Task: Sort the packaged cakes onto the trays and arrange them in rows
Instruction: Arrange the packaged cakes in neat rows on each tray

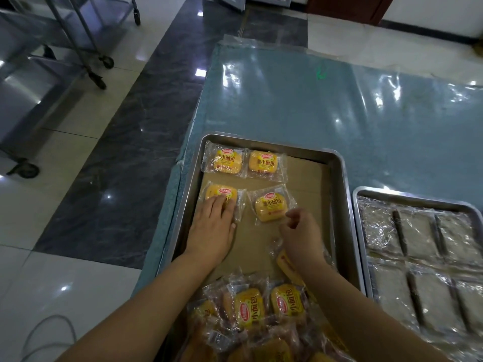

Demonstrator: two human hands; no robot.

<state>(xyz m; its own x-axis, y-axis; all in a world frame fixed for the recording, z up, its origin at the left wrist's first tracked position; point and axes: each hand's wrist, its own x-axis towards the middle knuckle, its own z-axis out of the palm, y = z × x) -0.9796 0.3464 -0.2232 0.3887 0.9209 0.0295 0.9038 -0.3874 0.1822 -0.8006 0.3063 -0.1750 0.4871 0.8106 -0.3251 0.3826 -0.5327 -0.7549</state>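
Barely begun: four packaged cakes (262, 162) lie in two rows on the tray (343, 184). The left hand (213, 227) presses flat on the third cake (220, 192); the right hand (300, 232) pinches the wrapper of the tilted fourth cake (270, 207). A heap (261, 314) waits unsorted.

Background stuff around the workspace, nothing fancy

The table (339, 113) fills 12 to 3 o'clock, with a teal cloth under shiny clear plastic and a small green mark (321, 73) near 12. The glossy floor (146, 142) of white and dark marble tiles runs from 7 to 11. A steel trolley (52, 61) on black casters (28, 170) sits at 10, and a grey cable (52, 333) loops at 7.
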